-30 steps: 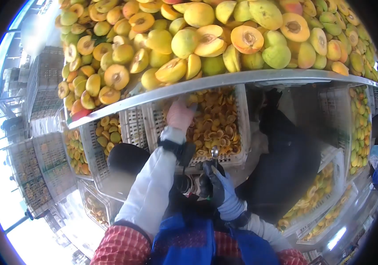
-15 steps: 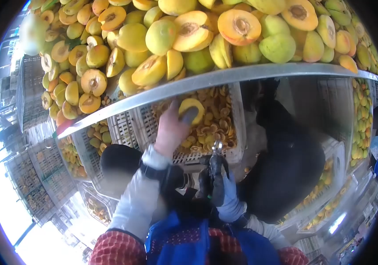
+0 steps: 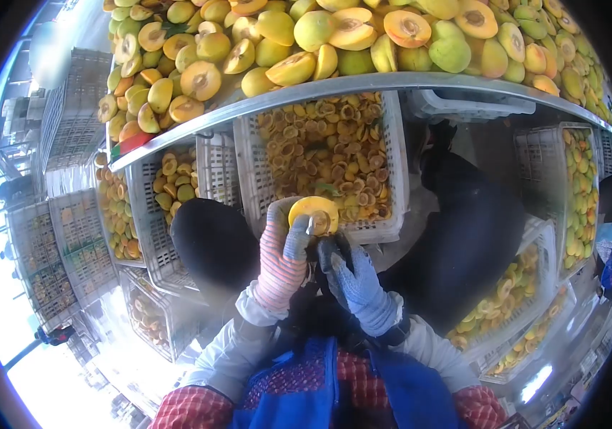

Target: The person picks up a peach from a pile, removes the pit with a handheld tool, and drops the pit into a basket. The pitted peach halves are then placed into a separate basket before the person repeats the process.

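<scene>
My left hand, in a striped knit glove, is closed around a halved yellow peach. Its cut face is turned up toward me, and my thumb presses on the near edge. Close to the fruit's lower right, my right hand, in a blue-grey glove, is wrapped round a pliers-like tool with dark handles. The tool's working end is at the fruit and mostly hidden. Just beyond both hands, a white plastic crate holds many small brownish-yellow cut pieces.
A metal-edged table piled with peach halves spans the far side. Crates of fruit stand at left and right. My knees flank the work. Stacked crates rise at far left.
My left hand has come back from over the crate toward my lap, bringing the peach half to the tool. The right hand has stayed low, and the view has shifted slightly.
</scene>
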Tool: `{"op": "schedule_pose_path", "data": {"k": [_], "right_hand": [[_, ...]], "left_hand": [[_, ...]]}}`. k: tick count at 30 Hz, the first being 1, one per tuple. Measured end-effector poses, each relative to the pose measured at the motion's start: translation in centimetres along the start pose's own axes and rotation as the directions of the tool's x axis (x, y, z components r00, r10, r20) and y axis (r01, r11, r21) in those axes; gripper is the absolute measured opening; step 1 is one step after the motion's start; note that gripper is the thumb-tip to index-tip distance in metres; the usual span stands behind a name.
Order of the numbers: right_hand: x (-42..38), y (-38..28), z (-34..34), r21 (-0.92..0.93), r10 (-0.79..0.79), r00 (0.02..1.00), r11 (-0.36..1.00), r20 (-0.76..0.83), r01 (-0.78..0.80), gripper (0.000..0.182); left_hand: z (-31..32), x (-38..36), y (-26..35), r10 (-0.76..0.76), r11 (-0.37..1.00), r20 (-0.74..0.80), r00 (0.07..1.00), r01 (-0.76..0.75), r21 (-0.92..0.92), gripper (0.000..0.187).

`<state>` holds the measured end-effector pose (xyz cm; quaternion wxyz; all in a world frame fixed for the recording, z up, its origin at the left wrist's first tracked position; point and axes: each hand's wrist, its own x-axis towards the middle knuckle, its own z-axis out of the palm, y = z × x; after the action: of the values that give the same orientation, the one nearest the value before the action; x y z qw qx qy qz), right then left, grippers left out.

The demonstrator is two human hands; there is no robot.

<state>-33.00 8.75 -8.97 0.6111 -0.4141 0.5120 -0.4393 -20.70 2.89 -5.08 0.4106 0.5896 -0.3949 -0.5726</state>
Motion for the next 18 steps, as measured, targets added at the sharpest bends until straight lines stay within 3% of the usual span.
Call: {"op": "schedule_pose_path", "data": {"k": [4, 7, 10, 13, 16, 18], "right_hand": [[-0.6, -0.8, 0.6, 0.043, -0.032, 0.999, 0.999, -0.012, 0.032, 0.039], [-0.7, 0.0, 0.6, -0.146, -0.169, 0.985, 0.976, -0.018, 0.165, 0.040], [-1.4, 0.8, 0.8, -0.347, -0.208, 0.978, 0.918, -0.009, 0.192, 0.041], [-1.9, 1.1, 0.7, -0.329, -0.156, 0.985, 0.929, 0.070, 0.171, 0.042], [-2.7, 0.6, 0.7, 0.082, 0.240, 0.963, 0.965, 0.120, -0.251, 0.037], [-3.0, -0.7, 1.8, 0.474, 0.319, 0.944, 0.821, 0.081, -0.318, 0.033]], "left_hand": [[-0.3, -1.0, -0.2, 0.003, 0.998, 0.009, 1.000, -0.003, -0.066, 0.036], [0.4, -1.5, 0.3, -0.023, 0.964, -0.014, 1.000, 0.019, -0.265, 0.049], [0.5, -1.9, 0.5, 0.015, 0.996, -0.051, 0.999, -0.020, -0.089, 0.055], [0.2, -2.3, 0.1, 0.026, 0.999, -0.063, 0.998, -0.028, -0.043, 0.046], [0.1, -2.2, 0.5, 0.028, 0.999, 0.005, 1.000, -0.028, -0.033, 0.039], [-0.2, -1.9, 0.3, 0.012, 1.000, 0.069, 0.998, -0.011, -0.021, 0.037]]}}
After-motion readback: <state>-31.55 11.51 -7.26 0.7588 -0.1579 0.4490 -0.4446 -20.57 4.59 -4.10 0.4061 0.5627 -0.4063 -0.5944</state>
